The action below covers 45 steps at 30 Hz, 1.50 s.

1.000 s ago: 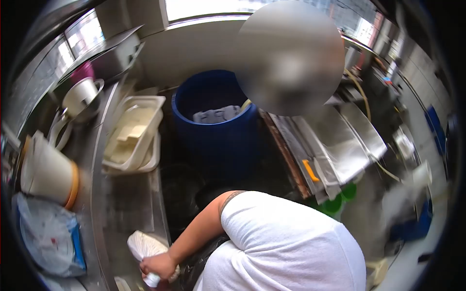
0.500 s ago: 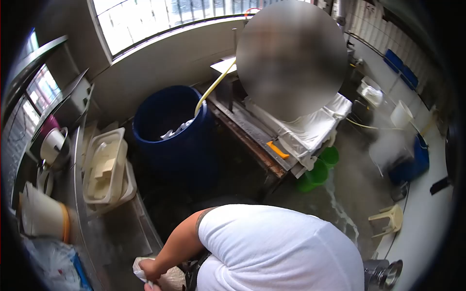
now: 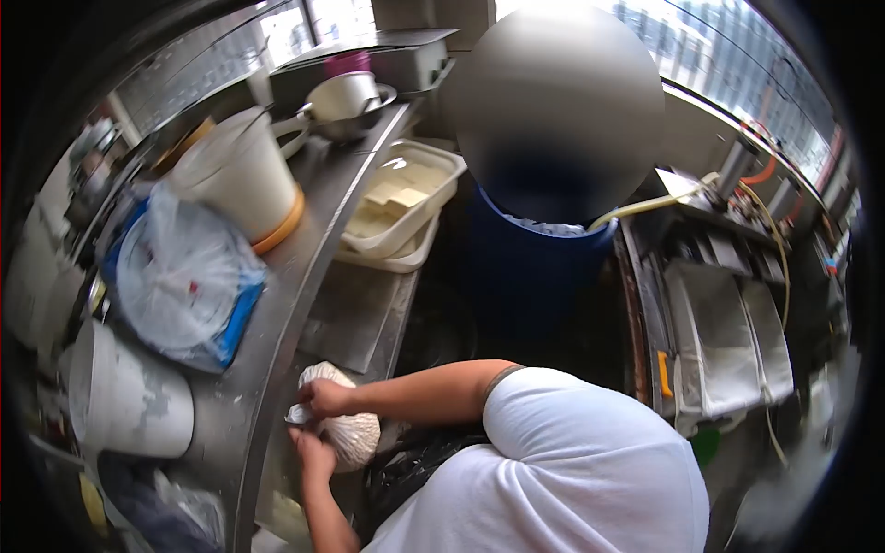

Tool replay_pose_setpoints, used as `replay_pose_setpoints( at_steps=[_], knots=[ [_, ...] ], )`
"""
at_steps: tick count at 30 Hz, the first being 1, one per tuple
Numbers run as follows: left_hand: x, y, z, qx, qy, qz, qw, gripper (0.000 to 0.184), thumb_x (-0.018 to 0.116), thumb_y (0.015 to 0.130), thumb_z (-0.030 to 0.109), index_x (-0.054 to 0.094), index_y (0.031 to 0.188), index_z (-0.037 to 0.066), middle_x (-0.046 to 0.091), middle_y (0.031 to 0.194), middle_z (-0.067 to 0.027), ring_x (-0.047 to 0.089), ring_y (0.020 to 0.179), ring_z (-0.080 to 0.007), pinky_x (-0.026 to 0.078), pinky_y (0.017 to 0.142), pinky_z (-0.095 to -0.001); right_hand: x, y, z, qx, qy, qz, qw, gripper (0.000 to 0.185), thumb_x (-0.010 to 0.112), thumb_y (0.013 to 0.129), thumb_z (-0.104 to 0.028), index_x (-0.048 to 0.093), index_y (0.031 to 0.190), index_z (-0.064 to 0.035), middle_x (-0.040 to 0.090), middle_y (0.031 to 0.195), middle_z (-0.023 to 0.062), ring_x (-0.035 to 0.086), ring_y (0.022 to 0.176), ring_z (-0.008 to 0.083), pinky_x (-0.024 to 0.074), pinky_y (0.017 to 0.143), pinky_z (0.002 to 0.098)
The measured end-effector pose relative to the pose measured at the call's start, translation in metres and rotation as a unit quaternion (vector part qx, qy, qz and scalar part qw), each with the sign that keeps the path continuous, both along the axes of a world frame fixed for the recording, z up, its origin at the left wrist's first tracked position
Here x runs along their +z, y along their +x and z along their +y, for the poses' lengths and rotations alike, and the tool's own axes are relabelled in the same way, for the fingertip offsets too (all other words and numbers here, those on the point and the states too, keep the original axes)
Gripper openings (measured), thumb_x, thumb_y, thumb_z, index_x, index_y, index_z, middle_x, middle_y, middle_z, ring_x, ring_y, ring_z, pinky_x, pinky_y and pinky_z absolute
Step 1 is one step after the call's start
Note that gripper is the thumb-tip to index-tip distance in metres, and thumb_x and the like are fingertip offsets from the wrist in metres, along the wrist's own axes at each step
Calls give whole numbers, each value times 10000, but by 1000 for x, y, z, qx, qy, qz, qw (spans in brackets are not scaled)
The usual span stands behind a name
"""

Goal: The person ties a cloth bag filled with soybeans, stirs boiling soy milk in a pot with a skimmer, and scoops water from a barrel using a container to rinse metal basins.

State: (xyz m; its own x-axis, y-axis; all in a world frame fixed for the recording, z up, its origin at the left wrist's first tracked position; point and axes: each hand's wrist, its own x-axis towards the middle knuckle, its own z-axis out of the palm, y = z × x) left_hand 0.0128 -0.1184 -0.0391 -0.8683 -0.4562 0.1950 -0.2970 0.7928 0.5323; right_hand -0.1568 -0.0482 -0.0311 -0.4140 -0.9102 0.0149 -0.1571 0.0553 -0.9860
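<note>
A pale, knobbly-looking bag [image 3: 354, 439] rests low beside the steel counter, its surface ribbed like mesh or packed grains. From above, my right hand [image 3: 327, 398] is closed on its gathered white top. Just below, my left hand [image 3: 316, 452] pinches the same white end with its fingers together. The fingertips of both hands nearly meet there. What is inside the bag cannot be made out. A black plastic bag [image 3: 415, 465] lies against my white shirt, next to the pale bag.
Along the steel counter [image 3: 304, 276] stand a white bucket [image 3: 241, 175], a clear plastic bag [image 3: 184, 276] and a grey-white tub [image 3: 134, 392]. Cream trays [image 3: 406, 198] sit beyond my right arm. A blue barrel [image 3: 535, 276] holds a yellow hose [image 3: 645, 206]. Metal troughs [image 3: 724, 341] are at right.
The view has swung left, so the counter and both hands now show more fully. The pale bag, mostly cut off before, is now in sight with both hands on its white top.
</note>
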Motion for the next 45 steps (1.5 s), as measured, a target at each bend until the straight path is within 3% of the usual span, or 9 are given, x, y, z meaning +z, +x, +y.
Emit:
replay_pose_setpoints(
  at_steps=[2, 6, 13, 15, 22, 30, 36, 44, 45],
  knots=[
    [6, -4, 10, 35, 18, -16, 999, 413, 632, 897, 23, 634, 1309, -9, 440, 1422, -291, 475, 1321, -483, 393, 1133, -478, -9, -16, -23, 108, -51, 222, 968, 300, 654, 815, -124, 771, 1074, -29, 755, 1093, 184, 733, 975, 296, 570, 834, 412],
    [8, -1, 16, 70, -43, 37, 996, 369, 593, 872, 31, 650, 1233, -16, 392, 1487, -380, 433, 1347, -556, 362, 1154, -532, 13, -19, -38, 166, 101, 128, 972, 406, 751, 734, -198, 749, 1112, -51, 741, 1112, 185, 724, 1054, 302, 573, 891, 404],
    [21, -19, 44, 92, -155, 47, 983, 275, 617, 847, 81, 669, 1101, -11, 465, 1485, -310, 485, 1298, -515, 405, 1105, -539, -21, -34, -55, 228, 124, 239, 936, 318, 701, 647, -111, 766, 938, -1, 755, 834, 179, 751, 812, 297, 590, 669, 405],
    [15, -18, 42, 88, -146, 29, 985, 256, 622, 845, 92, 661, 1078, -7, 522, 1443, -283, 517, 1262, -495, 435, 1067, -534, -24, -35, -66, 318, 230, 218, 893, 481, 674, 763, -130, 719, 1232, -35, 739, 841, 142, 712, 711, 255, 553, 636, 375],
    [13, -21, 47, 258, -25, 50, 964, 234, 613, 910, 147, 656, 1110, 33, 703, 993, -273, 662, 936, -499, 519, 813, -574, -18, -54, -11, 321, 49, -163, 932, 606, 778, 853, -200, 608, 1379, 49, 755, 1033, 145, 672, 920, 179, 547, 795, 332],
    [8, -24, 37, 347, 98, -17, 932, 237, 712, 885, 193, 699, 1071, 48, 734, 986, -217, 704, 948, -435, 561, 793, -498, -50, -54, -32, 387, 9, -69, 920, 312, 814, 870, -320, 775, 983, -32, 704, 864, 64, 594, 816, 145, 505, 747, 341],
    [13, -23, 44, 381, 96, 52, 918, 201, 683, 886, 174, 695, 1031, 35, 735, 956, -204, 700, 947, -442, 544, 804, -524, -17, -51, -26, 429, 76, -170, 884, 545, 764, 878, -61, 551, 1379, -47, 679, 1040, 30, 599, 939, 124, 468, 793, 289],
    [28, -25, 62, 412, 447, 186, 772, 120, 595, 955, 116, 609, 1020, 17, 626, 755, -67, 562, 557, -94, 440, 479, -318, -14, -47, -33, 425, 85, -136, 891, 489, 690, 877, -22, 563, 1349, -49, 699, 1061, 37, 596, 870, 108, 447, 722, 267],
    [44, -25, 68, 427, 427, 141, 784, 170, 614, 935, 134, 594, 1037, -1, 643, 804, -107, 612, 627, -183, 493, 570, -365, -15, -45, -31, 393, 85, -153, 903, 479, 668, 878, -7, 564, 1344, -52, 699, 1058, 37, 599, 867, 107, 444, 709, 261]
  ],
)
